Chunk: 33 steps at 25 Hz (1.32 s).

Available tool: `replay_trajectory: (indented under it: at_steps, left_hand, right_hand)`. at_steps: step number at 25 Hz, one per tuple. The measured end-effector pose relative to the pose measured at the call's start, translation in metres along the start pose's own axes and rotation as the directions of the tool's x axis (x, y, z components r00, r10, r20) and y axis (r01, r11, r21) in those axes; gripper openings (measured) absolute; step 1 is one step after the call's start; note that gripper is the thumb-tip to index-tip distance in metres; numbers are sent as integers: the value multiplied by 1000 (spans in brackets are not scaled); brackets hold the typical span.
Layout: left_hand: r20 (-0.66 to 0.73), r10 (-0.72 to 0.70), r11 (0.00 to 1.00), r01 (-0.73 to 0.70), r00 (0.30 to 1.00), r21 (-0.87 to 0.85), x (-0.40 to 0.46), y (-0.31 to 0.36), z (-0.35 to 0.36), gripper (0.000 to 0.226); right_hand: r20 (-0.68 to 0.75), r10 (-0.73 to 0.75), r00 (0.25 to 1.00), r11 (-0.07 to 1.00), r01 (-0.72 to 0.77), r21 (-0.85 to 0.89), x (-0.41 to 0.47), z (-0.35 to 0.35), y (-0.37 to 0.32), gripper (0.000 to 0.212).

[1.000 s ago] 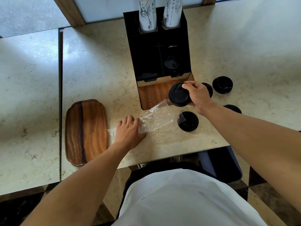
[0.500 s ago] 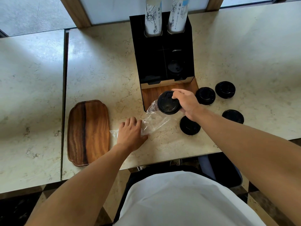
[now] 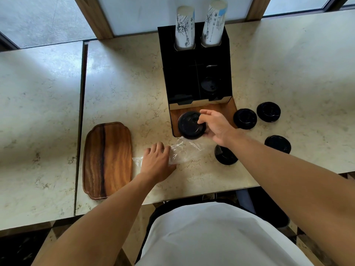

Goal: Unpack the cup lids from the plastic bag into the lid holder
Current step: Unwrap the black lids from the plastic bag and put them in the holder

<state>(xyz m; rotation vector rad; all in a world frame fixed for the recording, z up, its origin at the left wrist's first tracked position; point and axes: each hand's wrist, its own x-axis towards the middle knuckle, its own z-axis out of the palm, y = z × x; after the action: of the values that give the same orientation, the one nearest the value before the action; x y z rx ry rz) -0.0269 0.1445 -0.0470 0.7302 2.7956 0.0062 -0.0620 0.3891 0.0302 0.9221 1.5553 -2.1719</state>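
The right hand (image 3: 217, 127) holds a stack of black cup lids (image 3: 190, 125) at its right edge; the fingers (image 3: 206, 113) are curled over the top and the thumb is below. The stack hangs above the wooden front part of the lid holder (image 3: 196, 73), near its 7 o'clock corner. I cannot tell if it touches the wood.

The left hand (image 3: 156, 163) lies on the plastic bag (image 3: 184, 152) and presses it on the marble surface (image 3: 123, 89). Its fingers are slightly bent and lie close together; the bag sticks out from under the hand toward 2 o'clock and looks crumpled and mostly flat.

Inside the black holder, one dark lid (image 3: 210, 86) is seen in the right compartment. Two stacks of paper cups (image 3: 185, 27) stand in the holes at its 12 o'clock end.

Four more black lids lie on the surface: one (image 3: 224, 155) partly under the right forearm, one (image 3: 245, 119) just beside the holder at 3 o'clock, one (image 3: 268, 111) further right, one (image 3: 277, 144) toward 4 o'clock.

A wooden tray (image 3: 107, 160) lies at 9 o'clock from the left hand, near the bag's end.
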Motion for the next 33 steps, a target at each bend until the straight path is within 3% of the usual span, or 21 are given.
replay_trajectory:
  at_steps: [3, 6, 9, 12, 24, 29, 31, 33]
  left_hand:
    - [17, 9, 1000, -9, 1000, 10, 1, 0, 0, 73]
    - [21, 5, 1000, -5, 1000, 2, 2, 0, 0, 73]
    - [15, 3, 1000, -3, 1000, 5, 2, 0, 0, 73]
    - [14, -2, 1000, 2, 1000, 8, 2, 0, 0, 73]
    - [0, -4, 1000, 4, 1000, 0, 2, 0, 0, 71]
    - [17, -7, 1000, 7, 1000, -3, 2, -1, 0, 72]
    - [21, -4, 1000, 4, 1000, -7, 2, -1, 1, 72]
    - [22, -3, 1000, 4, 1000, -20, 2, -1, -1, 71]
  right_hand:
    - [100, 2, 995, 965, 24, -263, -4, 7, 14, 66]
    - [190, -42, 981, 792, 148, -592, -7, 8, 21, 72]
    - [238, -44, 970, 640, 210, -739, -9, 3, 26, 65]
    - [216, -69, 974, 582, 215, -784, -11, -3, 28, 59]
    - [174, -50, 983, 545, 173, -821, -19, -12, 16, 54]
    - [145, 56, 988, 356, 116, -927, -15, -17, 3, 70]
    - [146, 87, 985, 273, 118, -955, -14, -17, -2, 58]
    - [130, 73, 989, 298, 103, -949, -10, -19, -4, 42]
